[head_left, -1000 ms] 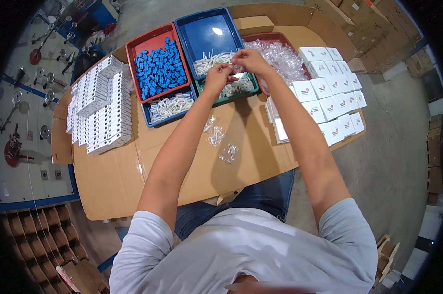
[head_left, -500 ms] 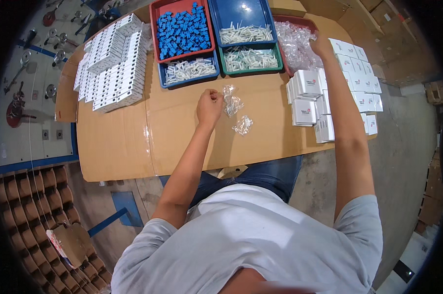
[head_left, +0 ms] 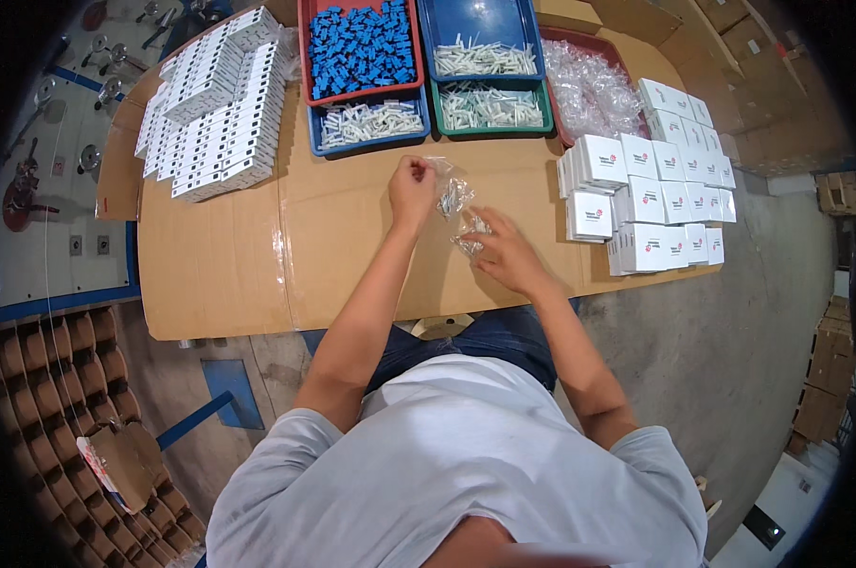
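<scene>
My left hand is closed in a pinch on the edge of a clear plastic bag, above the middle of the cardboard-covered table. Just below that, a small clear bag with screw-like metal pieces lies on the cardboard. My right hand is over another small clear bag, nearer to me. Its fingers are spread around this bag and touch or nearly touch it; they partly cover what is inside.
At the back stand a red tray of blue plugs, a blue tray and a green tray of whitish plugs, another blue tray, and a red bin of clear bags. White boxes are stacked left and right.
My right hand has come from the bin of clear bags to the small bag near the table's middle. My left hand stays at nearly the same place.
</scene>
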`<state>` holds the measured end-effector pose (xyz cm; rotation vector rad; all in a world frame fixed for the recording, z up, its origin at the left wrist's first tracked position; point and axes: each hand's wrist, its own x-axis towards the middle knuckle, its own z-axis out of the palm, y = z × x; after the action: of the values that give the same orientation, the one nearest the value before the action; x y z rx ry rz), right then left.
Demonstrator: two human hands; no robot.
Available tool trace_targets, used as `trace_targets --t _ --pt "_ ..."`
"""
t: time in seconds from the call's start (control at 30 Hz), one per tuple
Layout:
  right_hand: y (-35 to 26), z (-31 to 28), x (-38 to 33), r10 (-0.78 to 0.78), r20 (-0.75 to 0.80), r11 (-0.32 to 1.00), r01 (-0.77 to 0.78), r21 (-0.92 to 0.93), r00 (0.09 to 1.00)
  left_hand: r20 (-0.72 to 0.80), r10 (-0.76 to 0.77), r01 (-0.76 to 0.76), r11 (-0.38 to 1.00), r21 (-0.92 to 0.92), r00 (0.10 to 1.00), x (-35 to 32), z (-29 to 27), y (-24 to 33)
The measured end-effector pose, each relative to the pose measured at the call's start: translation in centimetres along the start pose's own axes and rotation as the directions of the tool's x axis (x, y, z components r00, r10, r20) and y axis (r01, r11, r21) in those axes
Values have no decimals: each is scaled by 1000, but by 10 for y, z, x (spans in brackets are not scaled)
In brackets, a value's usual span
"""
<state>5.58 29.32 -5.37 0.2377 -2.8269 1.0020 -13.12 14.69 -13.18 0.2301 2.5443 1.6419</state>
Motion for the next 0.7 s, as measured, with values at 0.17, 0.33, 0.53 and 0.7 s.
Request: trace_targets --t 0.17,0.33,0.53,0.7 --pt "25 13 -15 -22 32 997 19 69 999 103 -347 305 597 -742 932 -28 -27 1" --pt "23 24 -10 -24 -231 999 29 19 973 369 -365 494 356 -793 855 -59 -75 3" --pt "24 41 -1 652 55 123 -176 977 756 332 -395 504 506 -700 857 -87 -103 21" --pt "-12 13 23 617 203 60 -304 951 760 315 -365 476 555 -682 876 -90 -107 19"
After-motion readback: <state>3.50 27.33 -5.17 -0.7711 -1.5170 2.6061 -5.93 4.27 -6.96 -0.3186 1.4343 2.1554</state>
